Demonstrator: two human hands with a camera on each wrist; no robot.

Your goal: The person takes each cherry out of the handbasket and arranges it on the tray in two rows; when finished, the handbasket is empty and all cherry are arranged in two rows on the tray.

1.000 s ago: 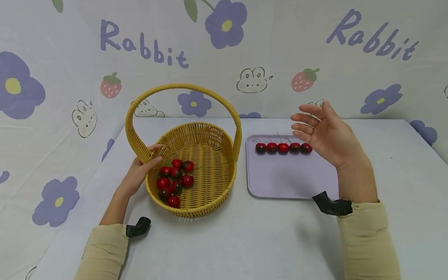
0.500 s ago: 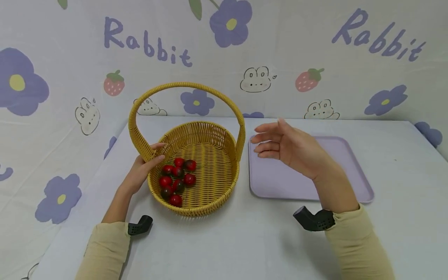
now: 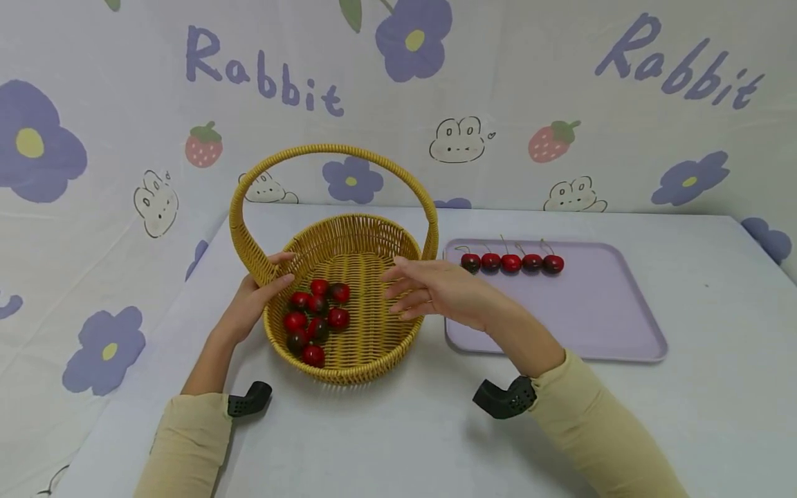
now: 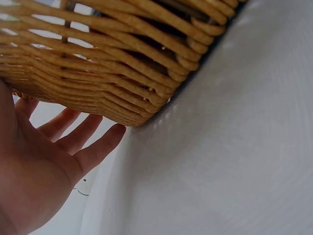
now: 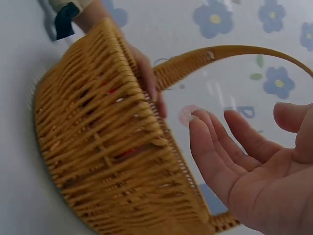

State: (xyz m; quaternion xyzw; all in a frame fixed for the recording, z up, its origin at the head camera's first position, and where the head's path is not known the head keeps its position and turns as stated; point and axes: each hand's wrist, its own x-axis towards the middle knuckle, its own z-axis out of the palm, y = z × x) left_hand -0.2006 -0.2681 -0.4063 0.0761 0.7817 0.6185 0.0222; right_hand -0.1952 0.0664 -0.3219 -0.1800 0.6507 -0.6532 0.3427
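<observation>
A yellow wicker basket (image 3: 381, 360) with a tall arched handle stands on the table. Several dark-red cherries (image 3: 317, 304) lie in its left half. At the left rim, by the foot of the handle, my left hand (image 3: 244, 310) holds the basket; the thumb reaches over the rim, while the left wrist view has the other fingers (image 4: 100, 147) against the outer wall. Over the basket's right rim hovers my right hand (image 3: 438, 290), fingers loosely bent and nothing between them. Right of the basket, a lilac tray (image 3: 560, 318) carries a row of several stemmed cherries (image 3: 511, 263) along its back edge.
A white table (image 3: 398, 429) bears everything. Behind it hangs a pale cloth (image 3: 498, 83) printed with flowers, rabbits and strawberries. The basket's handle (image 3: 333, 149) arches above the bowl. Black wrist cameras (image 3: 506, 398) sit at both cuffs.
My right hand has swept left and slightly down, from over the tray's cherries to the basket's right rim. The left hand stays on the basket, and the cherries lie as before.
</observation>
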